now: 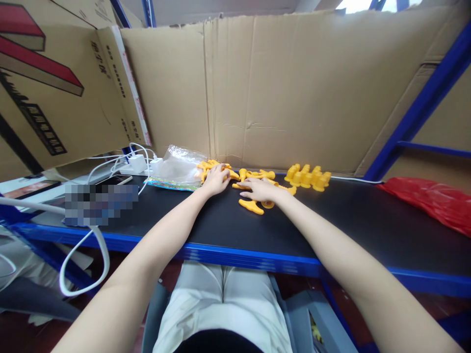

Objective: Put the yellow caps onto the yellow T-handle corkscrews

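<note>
Has a loose yellow piece (251, 206) just nearer than the right hand (259, 189), slanting lengthwise far-left to near-right, rests that hand loosely spread over other yellow pieces (270, 174), curls the left hand (217, 180) over a yellow heap (204, 167), cannot tell if pinching.

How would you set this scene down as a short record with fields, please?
Left hand: over yellow pieces next to a clear bag; grip hidden
Right hand: among more loose yellow pieces, fingers extended
Group to the right: upright yellow pieces, set close together
Surface: black tabletop with a blue edge
Behind: cardboard
Far right: red plastic
</note>
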A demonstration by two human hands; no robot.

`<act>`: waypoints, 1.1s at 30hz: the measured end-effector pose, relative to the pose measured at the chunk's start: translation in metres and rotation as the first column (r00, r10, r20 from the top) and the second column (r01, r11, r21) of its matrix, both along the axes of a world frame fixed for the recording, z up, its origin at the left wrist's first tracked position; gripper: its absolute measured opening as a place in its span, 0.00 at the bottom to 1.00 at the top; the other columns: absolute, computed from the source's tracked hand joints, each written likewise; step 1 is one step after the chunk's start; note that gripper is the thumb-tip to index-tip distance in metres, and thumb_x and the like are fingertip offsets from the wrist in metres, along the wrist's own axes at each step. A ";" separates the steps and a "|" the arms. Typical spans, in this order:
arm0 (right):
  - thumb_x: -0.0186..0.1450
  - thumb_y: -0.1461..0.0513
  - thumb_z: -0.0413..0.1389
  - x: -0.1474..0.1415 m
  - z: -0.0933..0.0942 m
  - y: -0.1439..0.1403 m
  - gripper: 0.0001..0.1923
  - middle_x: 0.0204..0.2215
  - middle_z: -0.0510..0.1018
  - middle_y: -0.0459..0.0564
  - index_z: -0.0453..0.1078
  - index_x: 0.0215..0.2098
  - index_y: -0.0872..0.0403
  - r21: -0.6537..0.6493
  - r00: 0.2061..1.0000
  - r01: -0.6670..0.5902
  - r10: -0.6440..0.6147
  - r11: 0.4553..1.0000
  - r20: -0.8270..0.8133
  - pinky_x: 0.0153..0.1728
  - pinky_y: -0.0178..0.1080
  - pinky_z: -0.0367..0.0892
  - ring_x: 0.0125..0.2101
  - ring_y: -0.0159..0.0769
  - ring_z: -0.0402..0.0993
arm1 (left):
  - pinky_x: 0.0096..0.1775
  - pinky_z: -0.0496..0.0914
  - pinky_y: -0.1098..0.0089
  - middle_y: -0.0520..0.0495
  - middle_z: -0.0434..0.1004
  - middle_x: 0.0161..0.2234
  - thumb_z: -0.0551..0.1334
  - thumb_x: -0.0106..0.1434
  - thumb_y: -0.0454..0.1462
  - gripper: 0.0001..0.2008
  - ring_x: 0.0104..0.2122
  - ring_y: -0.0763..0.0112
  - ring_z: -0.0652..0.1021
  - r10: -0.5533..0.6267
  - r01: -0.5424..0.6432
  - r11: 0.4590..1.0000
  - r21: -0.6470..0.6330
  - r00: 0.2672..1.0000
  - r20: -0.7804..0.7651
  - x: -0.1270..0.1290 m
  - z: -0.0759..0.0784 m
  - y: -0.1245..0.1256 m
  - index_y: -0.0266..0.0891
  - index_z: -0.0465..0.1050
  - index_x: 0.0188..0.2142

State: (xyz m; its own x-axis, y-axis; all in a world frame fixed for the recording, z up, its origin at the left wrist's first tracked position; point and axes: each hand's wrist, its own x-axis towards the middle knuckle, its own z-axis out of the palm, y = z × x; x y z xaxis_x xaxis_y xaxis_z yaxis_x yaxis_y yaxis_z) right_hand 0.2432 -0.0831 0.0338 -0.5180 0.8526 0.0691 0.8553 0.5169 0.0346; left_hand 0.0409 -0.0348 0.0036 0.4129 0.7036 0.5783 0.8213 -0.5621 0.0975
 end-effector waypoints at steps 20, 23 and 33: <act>0.68 0.65 0.42 -0.003 -0.001 0.001 0.20 0.45 0.72 0.56 0.66 0.55 0.52 0.226 0.996 -0.085 0.082 0.970 0.021 0.44 0.45 0.57 0.44 0.44 0.69 | 0.51 0.66 0.61 0.39 0.68 0.41 0.54 0.60 0.32 0.12 0.44 0.62 0.71 -0.112 0.112 0.990 -0.088 0.994 0.002 0.005 -0.006 0.007 0.35 0.76 0.38; 0.67 0.67 0.41 -0.002 0.001 0.000 0.19 0.42 0.72 0.57 0.70 0.49 0.54 0.279 0.991 -0.133 0.122 0.951 0.056 0.41 0.43 0.57 0.38 0.41 0.68 | 0.51 0.66 0.61 0.39 0.70 0.41 0.53 0.62 0.32 0.13 0.44 0.62 0.72 -0.087 0.087 0.991 -0.099 0.996 0.000 0.008 -0.008 0.008 0.34 0.75 0.40; 0.65 0.73 0.39 0.001 0.004 0.003 0.24 0.44 0.70 0.55 0.68 0.52 0.54 0.437 0.974 -0.223 0.218 0.872 0.062 0.46 0.42 0.56 0.41 0.40 0.62 | 0.41 0.69 0.63 0.46 0.72 0.28 0.50 0.65 0.41 0.17 0.33 0.65 0.74 -0.017 0.043 0.994 -0.104 0.971 0.239 0.014 0.015 -0.010 0.37 0.74 0.28</act>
